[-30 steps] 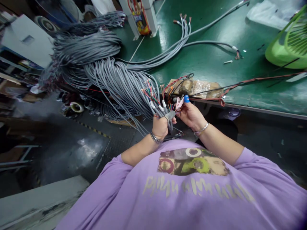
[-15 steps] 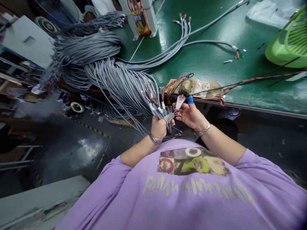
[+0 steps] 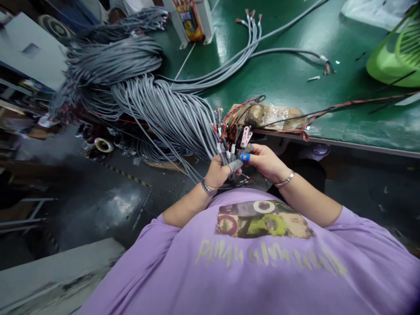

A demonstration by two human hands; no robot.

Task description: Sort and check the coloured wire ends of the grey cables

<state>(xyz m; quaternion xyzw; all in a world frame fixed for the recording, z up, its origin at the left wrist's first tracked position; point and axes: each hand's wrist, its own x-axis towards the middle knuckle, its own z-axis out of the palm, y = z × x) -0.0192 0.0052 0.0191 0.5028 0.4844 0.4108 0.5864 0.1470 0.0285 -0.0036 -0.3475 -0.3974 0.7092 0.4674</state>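
Observation:
My left hand [image 3: 217,173] is wrapped round several grey cables [image 3: 226,157]. Their stripped ends point up and away from me, fanning out in thin coloured wires [image 3: 219,127]. Grey wrapping covers my left thumb. Close against it on the right is my right hand [image 3: 267,162], with a blue cover [image 3: 244,157] on its thumb. Its thumb and fingers are pinched together beside the cable ends; what lies between them is hidden. A pale pink clip [image 3: 246,137] shows just beyond my right fingertips, by the bench edge.
A large heap of grey cables [image 3: 164,109] hangs over the bench edge on the left. More cables [image 3: 226,74] cross the green bench [image 3: 282,83]. A taped brown block [image 3: 278,117] lies near the edge; a green basket [image 3: 393,65] stands at right.
My right thumb has come down from a raised position and now presses in beside my left thumb. The coloured wire ends have shifted slightly to the right. My left hand keeps its grip.

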